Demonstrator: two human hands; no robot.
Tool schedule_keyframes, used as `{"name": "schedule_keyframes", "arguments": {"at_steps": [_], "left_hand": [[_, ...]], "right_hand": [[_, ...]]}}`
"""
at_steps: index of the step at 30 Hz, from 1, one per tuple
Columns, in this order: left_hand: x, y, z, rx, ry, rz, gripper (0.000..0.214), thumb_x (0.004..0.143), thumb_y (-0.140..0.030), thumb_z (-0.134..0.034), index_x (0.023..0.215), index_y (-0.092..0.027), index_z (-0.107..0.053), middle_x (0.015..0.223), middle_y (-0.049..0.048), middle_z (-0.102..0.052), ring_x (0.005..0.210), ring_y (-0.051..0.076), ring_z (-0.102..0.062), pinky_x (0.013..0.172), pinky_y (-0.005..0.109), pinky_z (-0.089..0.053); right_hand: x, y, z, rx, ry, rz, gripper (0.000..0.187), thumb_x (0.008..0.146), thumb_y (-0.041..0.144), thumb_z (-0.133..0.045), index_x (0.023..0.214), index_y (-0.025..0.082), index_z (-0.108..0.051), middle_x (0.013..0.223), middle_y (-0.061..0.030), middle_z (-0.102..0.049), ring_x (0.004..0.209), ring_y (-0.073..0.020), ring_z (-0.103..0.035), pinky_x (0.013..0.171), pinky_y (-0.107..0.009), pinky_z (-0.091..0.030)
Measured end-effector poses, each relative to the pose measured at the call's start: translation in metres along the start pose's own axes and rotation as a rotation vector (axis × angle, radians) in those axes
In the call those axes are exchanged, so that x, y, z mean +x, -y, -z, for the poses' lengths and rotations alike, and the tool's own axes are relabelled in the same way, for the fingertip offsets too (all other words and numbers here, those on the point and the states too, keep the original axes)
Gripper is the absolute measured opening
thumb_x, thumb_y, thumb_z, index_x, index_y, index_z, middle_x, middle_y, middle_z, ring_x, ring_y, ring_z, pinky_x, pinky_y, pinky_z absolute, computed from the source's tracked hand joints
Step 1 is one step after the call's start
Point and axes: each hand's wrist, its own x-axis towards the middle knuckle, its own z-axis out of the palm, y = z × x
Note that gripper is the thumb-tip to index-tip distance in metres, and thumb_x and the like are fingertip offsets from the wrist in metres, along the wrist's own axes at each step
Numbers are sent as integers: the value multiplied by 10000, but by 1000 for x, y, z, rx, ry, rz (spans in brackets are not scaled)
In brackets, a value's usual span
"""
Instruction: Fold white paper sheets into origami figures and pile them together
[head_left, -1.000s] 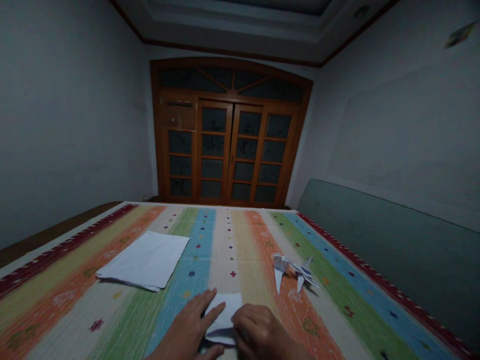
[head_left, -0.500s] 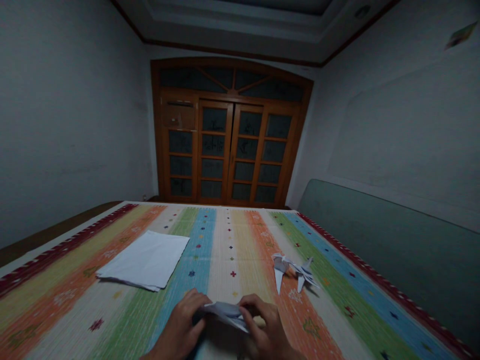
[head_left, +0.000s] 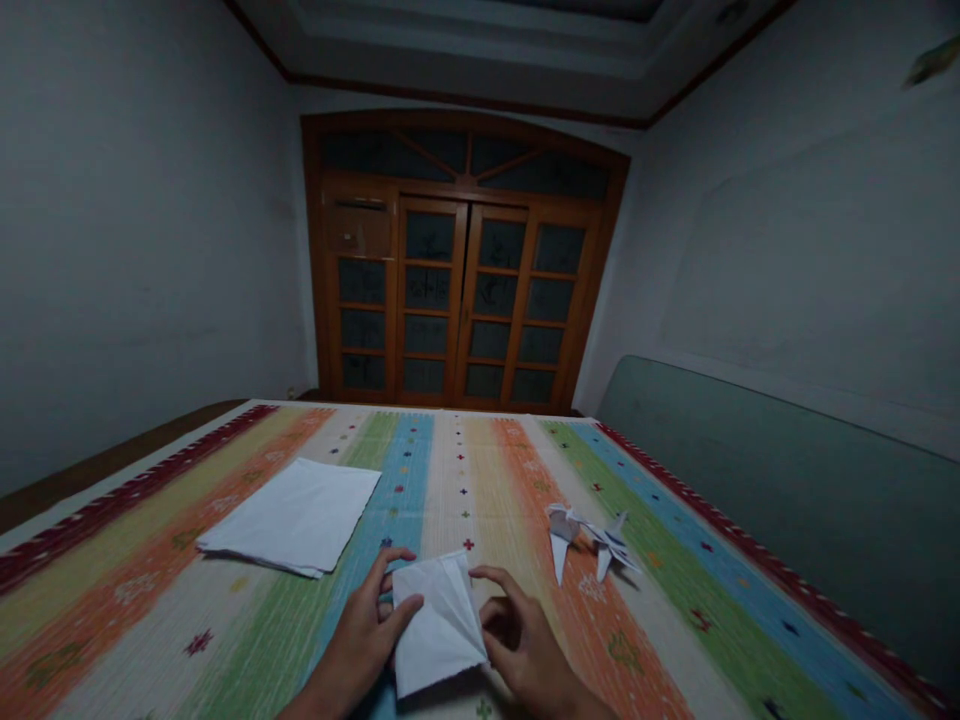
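A folded piece of white paper [head_left: 435,628] with creases fanning across its right half is tilted up above the cloth at the near middle. My left hand [head_left: 369,622] grips its left edge, thumb on the front face and fingers behind. At the right edge, my right hand [head_left: 519,635] has its thumb and curled fingers against the lower right side, with the index finger at the upper right corner. Beyond my right hand stands a folded paper figure [head_left: 592,540] with pointed legs. The back of the held paper is hidden.
A stack of white paper sheets [head_left: 296,515] lies to the left on the striped tablecloth [head_left: 247,640]. A pale green padded backrest [head_left: 780,480] runs along the right side. Wooden doors with glass panes [head_left: 465,300] stand beyond the table.
The paper has turned from nearly edge-on to showing its broad face toward me. My left thumb now lies on its front, and my right hand has shifted along its right edge.
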Motion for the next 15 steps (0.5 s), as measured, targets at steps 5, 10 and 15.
{"name": "schedule_keyframes", "arguments": {"at_steps": [5,10,15], "left_hand": [[1,4,3,75,-58,-63,480,796,-442,-696,1178,-238,-491,1071,41,-647,516,116,-600,455,211,-407],[3,6,8,276,-57,-181,348,825,-322,-650,1145,-191,-618,1005,50,-667,600,142,-566,580,264,-468],[-1,7,8,441,41,-286,232,828,-242,-655,1041,-232,-747,1100,80,-700,908,249,-659,858,385,-538]], "right_hand": [[-4,6,-2,-126,41,-15,683,771,225,-680,1433,206,-514,775,-5,-704,653,-156,-623,610,-253,-452],[-6,5,-3,-311,-3,9,378,759,185,-635,1107,174,-782,807,-72,-741,687,-186,-640,633,-281,-474],[-6,5,1,-503,-63,72,270,736,142,-668,939,210,-832,781,-71,-725,668,-187,-632,638,-289,-457]]}}
